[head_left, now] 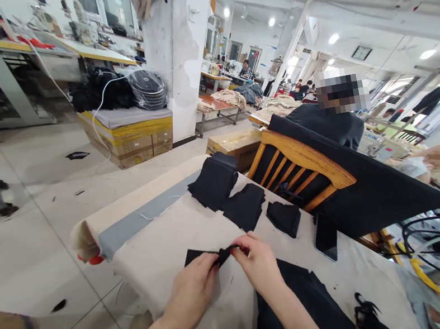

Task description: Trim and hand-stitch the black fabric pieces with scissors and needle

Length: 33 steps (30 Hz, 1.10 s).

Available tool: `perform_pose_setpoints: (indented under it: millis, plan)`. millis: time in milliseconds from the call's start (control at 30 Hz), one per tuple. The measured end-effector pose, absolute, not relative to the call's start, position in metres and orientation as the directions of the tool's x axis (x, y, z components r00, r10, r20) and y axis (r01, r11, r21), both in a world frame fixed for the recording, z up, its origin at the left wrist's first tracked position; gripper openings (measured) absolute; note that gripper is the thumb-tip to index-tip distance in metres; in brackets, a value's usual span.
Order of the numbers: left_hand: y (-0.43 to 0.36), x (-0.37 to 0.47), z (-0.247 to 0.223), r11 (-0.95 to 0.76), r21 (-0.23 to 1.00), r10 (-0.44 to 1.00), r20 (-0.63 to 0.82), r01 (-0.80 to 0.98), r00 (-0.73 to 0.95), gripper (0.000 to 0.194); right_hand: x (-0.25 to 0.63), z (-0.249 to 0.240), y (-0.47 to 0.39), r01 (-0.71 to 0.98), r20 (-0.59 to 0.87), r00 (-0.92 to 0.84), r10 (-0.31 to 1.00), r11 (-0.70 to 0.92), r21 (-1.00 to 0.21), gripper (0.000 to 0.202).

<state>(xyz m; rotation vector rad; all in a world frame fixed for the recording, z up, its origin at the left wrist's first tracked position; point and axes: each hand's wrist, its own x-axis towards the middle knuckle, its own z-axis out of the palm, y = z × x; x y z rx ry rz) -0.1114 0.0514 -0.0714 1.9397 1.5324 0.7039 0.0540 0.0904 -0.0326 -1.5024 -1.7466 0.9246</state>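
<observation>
A small black fabric piece is held between both hands over the cloth-covered table. My left hand pinches its middle from the near side. Fingers of my right hand are closed on its right end. Beyond the hands lie a stack of black fabric, a second pile and a smaller pile. Larger black fabric spreads partly beneath my right forearm.
A phone lies near the table's right side, with black scraps closer to me. Past the table stand a wooden chair draped with black cloth and a seated person. Cardboard boxes stand by the pillar.
</observation>
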Motion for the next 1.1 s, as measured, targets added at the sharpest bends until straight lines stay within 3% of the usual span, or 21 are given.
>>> perform_pose_setpoints:
  millis: [100, 200, 367, 467, 600, 800, 933, 1100]
  plan:
    - [0.049, -0.136, -0.053, -0.196, 0.805, 0.951, 0.018, 0.56, 0.308, 0.031, 0.056, -0.021, 0.087, 0.624, 0.149, -0.184, 0.972, 0.232, -0.746, 0.014]
    - [0.059, -0.156, -0.044, -0.145, 0.833, 0.922, -0.083, 0.534, 0.379, 0.035, 0.045, -0.032, 0.096, 0.682, 0.152, -0.257, 0.954, 0.29, -0.672, 0.027]
    - [0.097, -0.18, -0.066, -0.149, 0.687, 0.948, -0.107, 0.711, 0.301, 0.026, 0.017, -0.083, 0.125, 0.814, 0.163, -0.261, 0.952, 0.307, -0.493, 0.021]
    - [0.108, -0.186, -0.08, -0.165, 0.557, 0.974, -0.04, 0.814, 0.224, 0.02, 0.01, -0.104, 0.139, 0.86, 0.174, -0.285, 0.943, 0.331, -0.388, 0.016]
    - [0.095, -0.175, -0.092, -0.261, 0.428, 0.965, 0.11, 0.865, 0.237, 0.035, 0.009, -0.111, 0.148, 0.883, 0.181, -0.321, 0.93, 0.362, -0.299, 0.013]
    - [0.066, -0.152, -0.125, -0.452, 0.324, 0.891, 0.215, 0.831, 0.4, 0.038, 0.017, -0.109, 0.149, 0.9, 0.202, -0.275, 0.94, 0.326, -0.291, 0.008]
    - [0.067, -0.154, -0.134, -0.485, 0.289, 0.871, 0.245, 0.825, 0.426, 0.039, 0.029, -0.103, 0.128, 0.888, 0.217, -0.211, 0.953, 0.279, -0.364, 0.012]
    - [0.073, -0.154, -0.129, -0.514, 0.272, 0.854, 0.248, 0.814, 0.457, 0.048, 0.027, -0.102, 0.08, 0.844, 0.195, -0.256, 0.947, 0.317, -0.431, 0.016]
